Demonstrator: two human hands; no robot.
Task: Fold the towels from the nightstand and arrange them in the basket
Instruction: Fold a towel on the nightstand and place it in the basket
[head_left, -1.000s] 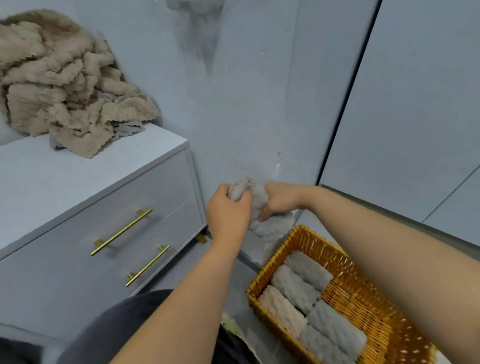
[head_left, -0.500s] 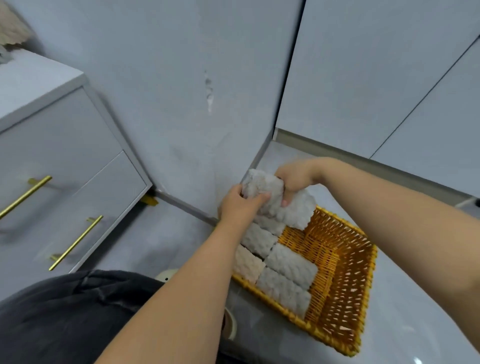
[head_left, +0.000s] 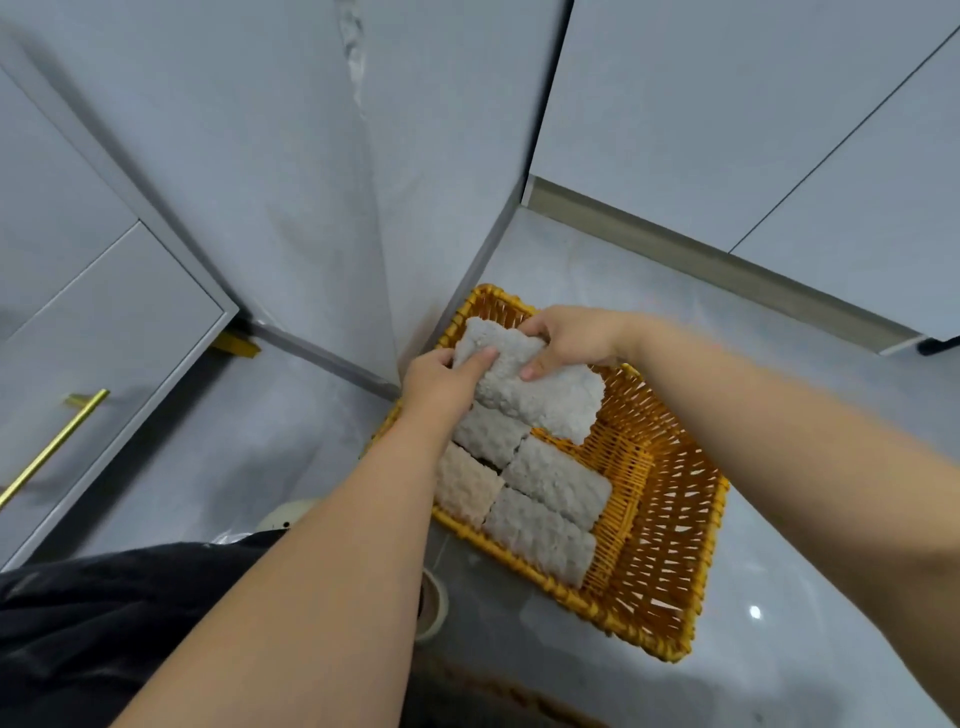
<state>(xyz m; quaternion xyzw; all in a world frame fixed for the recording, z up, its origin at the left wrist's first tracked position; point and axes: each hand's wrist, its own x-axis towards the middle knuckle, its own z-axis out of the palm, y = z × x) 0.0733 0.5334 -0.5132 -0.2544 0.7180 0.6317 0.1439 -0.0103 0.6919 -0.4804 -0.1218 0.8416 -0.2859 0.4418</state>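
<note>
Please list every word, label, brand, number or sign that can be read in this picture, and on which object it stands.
None: no text is readable.
The basket, the rolled towels in it, the grey towel held by the left hand and the right hand, and the drawer front show no writing.
The pale round object beside the left forearm is mostly hidden; any mark there is too small to read.

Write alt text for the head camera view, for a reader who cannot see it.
A person's left hand and right hand grip a folded grey towel over the far end of an orange wicker basket on the floor. Other folded towels lie packed along its left side.
</note>
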